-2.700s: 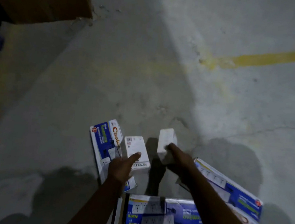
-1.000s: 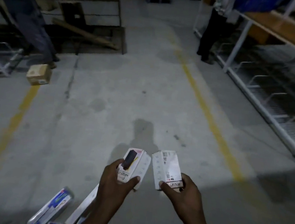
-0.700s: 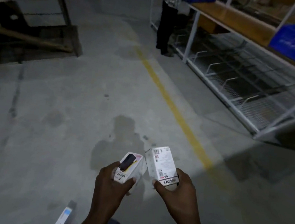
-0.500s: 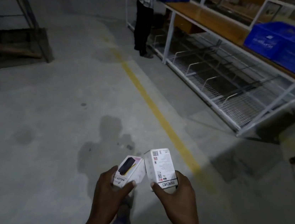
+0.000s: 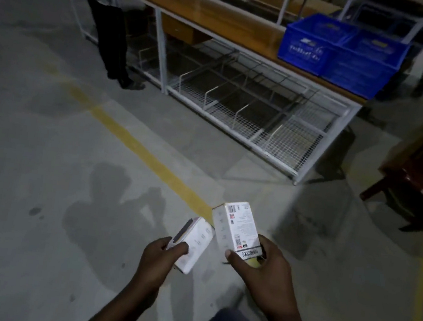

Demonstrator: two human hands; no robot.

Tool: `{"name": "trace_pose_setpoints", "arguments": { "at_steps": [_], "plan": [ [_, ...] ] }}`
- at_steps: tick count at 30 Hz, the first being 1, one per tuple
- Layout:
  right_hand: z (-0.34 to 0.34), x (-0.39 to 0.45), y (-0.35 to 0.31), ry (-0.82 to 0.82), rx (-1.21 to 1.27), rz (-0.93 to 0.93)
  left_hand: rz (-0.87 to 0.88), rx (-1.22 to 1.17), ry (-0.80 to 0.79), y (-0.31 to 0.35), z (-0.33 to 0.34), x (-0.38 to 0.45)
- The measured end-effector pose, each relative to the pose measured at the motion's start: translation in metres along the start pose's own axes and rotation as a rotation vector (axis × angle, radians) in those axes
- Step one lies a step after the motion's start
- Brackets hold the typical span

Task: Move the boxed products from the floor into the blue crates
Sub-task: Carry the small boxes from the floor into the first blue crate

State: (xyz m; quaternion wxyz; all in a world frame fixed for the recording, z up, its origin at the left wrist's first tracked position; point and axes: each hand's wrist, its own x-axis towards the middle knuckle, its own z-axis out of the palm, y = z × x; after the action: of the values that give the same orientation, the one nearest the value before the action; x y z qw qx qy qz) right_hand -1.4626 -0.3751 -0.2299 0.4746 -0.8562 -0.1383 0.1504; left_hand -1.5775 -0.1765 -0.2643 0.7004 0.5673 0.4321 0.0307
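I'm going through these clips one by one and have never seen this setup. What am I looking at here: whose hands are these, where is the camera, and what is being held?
There is no machine here. The camera sits on a person's head and looks forward and down, so both arms reach in from the bottom edge. The left hand grips a small white box with a dark picture on one face. The right hand holds a taller white box with a barcode and fine print. Ahead, across a yellow floor line, stands a workbench with wire shelving underneath. Two blue crates sit on its top, where the boxes belong. Another person stands at the bench's far end.
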Motion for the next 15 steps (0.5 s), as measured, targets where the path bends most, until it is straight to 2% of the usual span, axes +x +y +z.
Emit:
{"name": "trace_pose_setpoints", "arguments": {
  "at_steps": [8,15],
  "plan": [
    [-0.018,0.164,0.006,0.113,0.132,0.101,0.01,-0.095,-0.153,0.105,0.074,0.141],
    [-0.069,0.341,0.015,0.196,0.202,0.127,0.013,-0.06,-0.143,0.213,0.17,0.263]
  ]
}}
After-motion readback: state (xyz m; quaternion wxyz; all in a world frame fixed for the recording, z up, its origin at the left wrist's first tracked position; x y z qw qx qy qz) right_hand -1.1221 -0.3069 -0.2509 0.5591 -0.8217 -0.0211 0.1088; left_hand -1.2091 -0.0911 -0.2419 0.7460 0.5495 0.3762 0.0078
